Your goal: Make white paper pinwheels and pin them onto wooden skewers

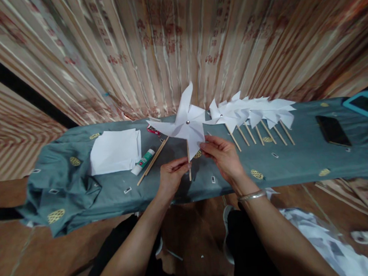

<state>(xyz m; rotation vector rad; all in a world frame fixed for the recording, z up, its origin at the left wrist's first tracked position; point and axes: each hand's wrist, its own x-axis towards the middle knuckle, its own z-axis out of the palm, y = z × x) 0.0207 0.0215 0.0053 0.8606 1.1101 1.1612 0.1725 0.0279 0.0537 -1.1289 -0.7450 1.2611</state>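
Left hand point(170, 177) clamped on stick point(190, 174), long axis running straight outward; pinwheel point(185, 127) just beyond that hand, slightly right; right hand point(223, 156) nearer the lower blade point(194, 148), fingertips touching it, can't tell if pinched; other pinwheels point(255, 108) beyond right hand, off to its right

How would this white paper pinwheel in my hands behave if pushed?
The pinwheel is probably light: thin paper on a slender stick. Its upper blade would likely bend, the tip being unsupported. It may spin around its silver pin.
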